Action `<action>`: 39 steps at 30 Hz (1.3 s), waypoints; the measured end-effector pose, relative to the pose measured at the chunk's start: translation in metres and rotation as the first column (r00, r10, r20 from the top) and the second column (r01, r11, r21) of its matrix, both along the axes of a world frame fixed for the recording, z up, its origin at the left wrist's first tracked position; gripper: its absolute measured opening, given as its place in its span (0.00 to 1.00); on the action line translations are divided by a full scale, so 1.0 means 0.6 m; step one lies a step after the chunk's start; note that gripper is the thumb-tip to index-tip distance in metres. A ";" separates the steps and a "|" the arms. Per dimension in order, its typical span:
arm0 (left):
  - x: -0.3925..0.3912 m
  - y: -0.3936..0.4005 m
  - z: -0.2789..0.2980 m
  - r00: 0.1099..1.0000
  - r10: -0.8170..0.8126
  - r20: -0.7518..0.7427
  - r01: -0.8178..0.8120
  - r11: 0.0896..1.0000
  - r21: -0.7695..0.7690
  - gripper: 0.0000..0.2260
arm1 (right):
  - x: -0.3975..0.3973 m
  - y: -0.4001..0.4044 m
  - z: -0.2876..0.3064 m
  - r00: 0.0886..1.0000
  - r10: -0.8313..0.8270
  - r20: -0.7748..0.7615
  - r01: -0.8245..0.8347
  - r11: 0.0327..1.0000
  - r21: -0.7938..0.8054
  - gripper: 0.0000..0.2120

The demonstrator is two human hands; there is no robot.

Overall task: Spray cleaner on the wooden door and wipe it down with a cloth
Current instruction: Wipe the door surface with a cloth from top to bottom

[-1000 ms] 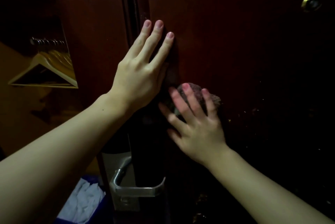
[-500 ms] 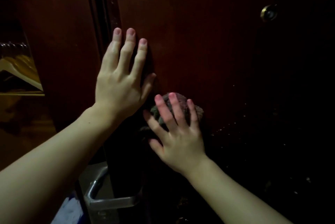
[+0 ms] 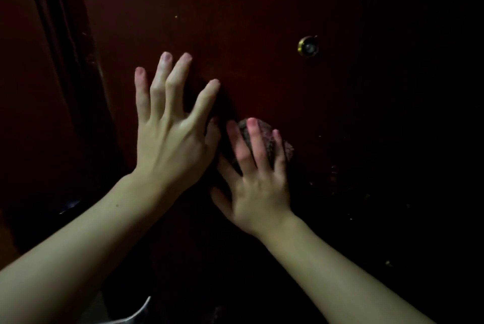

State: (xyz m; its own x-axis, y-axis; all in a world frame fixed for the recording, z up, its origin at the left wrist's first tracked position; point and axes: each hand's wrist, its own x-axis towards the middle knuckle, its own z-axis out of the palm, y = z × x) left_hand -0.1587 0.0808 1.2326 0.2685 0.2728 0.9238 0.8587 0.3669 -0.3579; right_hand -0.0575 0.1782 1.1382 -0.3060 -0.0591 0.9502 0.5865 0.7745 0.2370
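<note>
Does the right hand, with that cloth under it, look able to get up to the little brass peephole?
Probably yes. The right hand presses the crumpled brownish cloth flat on the dark red wooden door, and only bare door lies between it and the round brass peephole up to its right.

Dark reddish wooden door [image 3: 248, 9], nubbly cloth [image 3: 264, 137], shiny brass peephole [image 3: 308, 46]
</note>
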 end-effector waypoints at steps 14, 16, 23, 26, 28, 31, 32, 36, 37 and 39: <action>0.105 0.082 -0.009 0.986 0.132 0.103 -0.122 0.988 -0.099 0.29 | 0.106 0.085 -0.036 0.967 -0.104 -0.231 0.055 0.977 -0.208 0.32; 0.111 0.089 -0.013 0.985 0.126 0.118 -0.117 0.990 -0.085 0.29 | 0.117 0.101 -0.044 0.996 -0.036 -0.079 0.031 0.998 -0.055 0.32; 0.108 0.097 -0.022 0.978 0.165 0.131 -0.160 0.986 -0.050 0.30 | 0.281 0.241 -0.079 0.955 -0.201 -0.220 0.137 0.952 -0.272 0.38; 0.128 0.117 -0.031 0.965 0.157 0.209 -0.157 0.987 -0.017 0.31 | 0.283 0.234 -0.063 0.893 -0.262 -0.366 0.087 0.898 -0.430 0.38; 0.142 0.127 -0.034 0.955 0.149 0.258 -0.153 0.988 -0.003 0.31 | 0.253 0.204 -0.050 0.905 -0.205 -0.373 0.042 0.915 -0.401 0.38; 0.155 0.132 -0.033 0.953 0.123 0.276 -0.125 0.992 -0.011 0.31 | 0.208 0.167 -0.040 0.984 -0.058 -0.170 0.024 0.980 -0.198 0.39; 0.158 0.131 -0.032 0.959 0.118 0.257 -0.117 0.993 -0.020 0.30 | 0.203 0.167 -0.037 0.993 -0.035 -0.115 0.020 0.991 -0.129 0.38; 0.181 0.144 -0.014 0.984 0.097 0.152 -0.088 0.994 -0.062 0.31 | 0.241 0.212 -0.017 0.995 -0.044 -0.090 0.040 0.998 -0.045 0.35; 0.189 0.152 -0.007 0.988 0.088 0.129 -0.079 0.994 -0.072 0.32 | 0.259 0.229 -0.013 0.991 -0.066 -0.114 0.058 0.996 -0.070 0.35; 0.206 0.171 0.002 0.994 0.075 0.082 -0.068 0.994 -0.087 0.33 | 0.298 0.264 -0.005 0.976 -0.116 -0.183 0.090 0.985 -0.144 0.35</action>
